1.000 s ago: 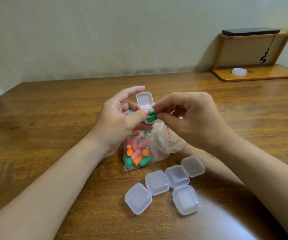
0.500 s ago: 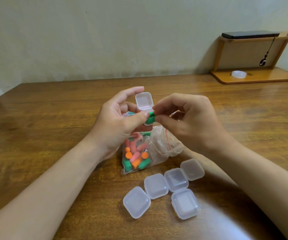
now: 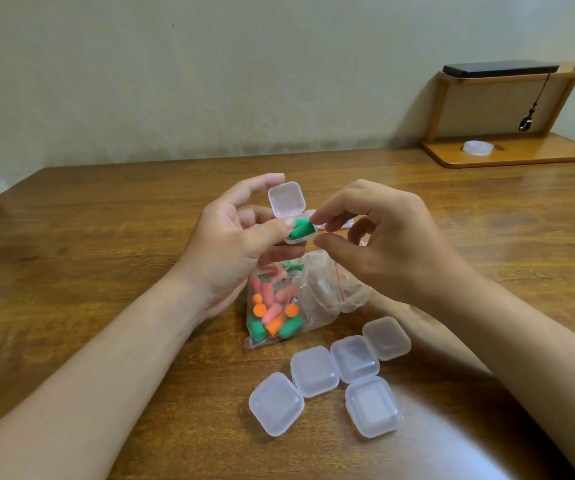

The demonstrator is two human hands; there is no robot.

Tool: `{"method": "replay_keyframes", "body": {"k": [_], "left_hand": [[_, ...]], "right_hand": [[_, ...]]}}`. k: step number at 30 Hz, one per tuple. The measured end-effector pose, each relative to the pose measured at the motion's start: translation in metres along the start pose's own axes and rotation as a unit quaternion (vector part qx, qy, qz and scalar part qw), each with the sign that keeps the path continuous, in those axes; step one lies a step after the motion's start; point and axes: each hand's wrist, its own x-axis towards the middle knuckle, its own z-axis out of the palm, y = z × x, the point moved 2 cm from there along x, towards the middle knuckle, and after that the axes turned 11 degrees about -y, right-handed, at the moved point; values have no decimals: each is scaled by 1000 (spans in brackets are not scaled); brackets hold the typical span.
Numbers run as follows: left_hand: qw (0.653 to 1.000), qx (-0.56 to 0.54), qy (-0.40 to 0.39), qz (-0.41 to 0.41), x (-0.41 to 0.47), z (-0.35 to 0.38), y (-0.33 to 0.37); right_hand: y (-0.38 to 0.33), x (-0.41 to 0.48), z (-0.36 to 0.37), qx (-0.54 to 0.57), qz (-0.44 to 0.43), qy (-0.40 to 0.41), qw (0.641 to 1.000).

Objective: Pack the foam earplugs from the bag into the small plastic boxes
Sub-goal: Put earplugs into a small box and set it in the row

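My left hand (image 3: 234,251) holds a small clear plastic box (image 3: 298,239) above the bag, its lid (image 3: 286,199) hinged up. A green foam earplug (image 3: 300,228) lies in the box's base. My right hand (image 3: 390,247) is beside it, index fingertip on the earplug's end and thumb a little below, apart from it. The clear zip bag (image 3: 320,289) lies on the wooden table (image 3: 106,237) under my hands, with several orange, pink and green earplugs (image 3: 272,311) inside. Several small boxes, lids down (image 3: 315,371), sit in a cluster in front of the bag.
Parts of more small boxes (image 3: 311,213) show behind my right fingers. A low wooden shelf (image 3: 511,155) stands at the back right, with a flat black device (image 3: 500,69) on top and a white round lid (image 3: 478,147) on its base. A wall runs along the table's far edge.
The green earplug, pinched between my right finger and thumb before, now lies in the box. My right thumb has come off it. My left hand still holds the box.
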Motion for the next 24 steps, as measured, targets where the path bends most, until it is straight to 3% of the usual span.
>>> {"method": "replay_keyframes", "body": {"k": [8,14,24], "left_hand": [[999,0,-34,-2,-2,0,3],[993,112,-36,19,-4,0,3],[987,148,-38,49,-4,1,0]], "right_hand": [[0,0,0,-28,3,3,1000],[0,1,-1,-46,20,15,999],[-1,1,-1,-39,35,18,998]]}}
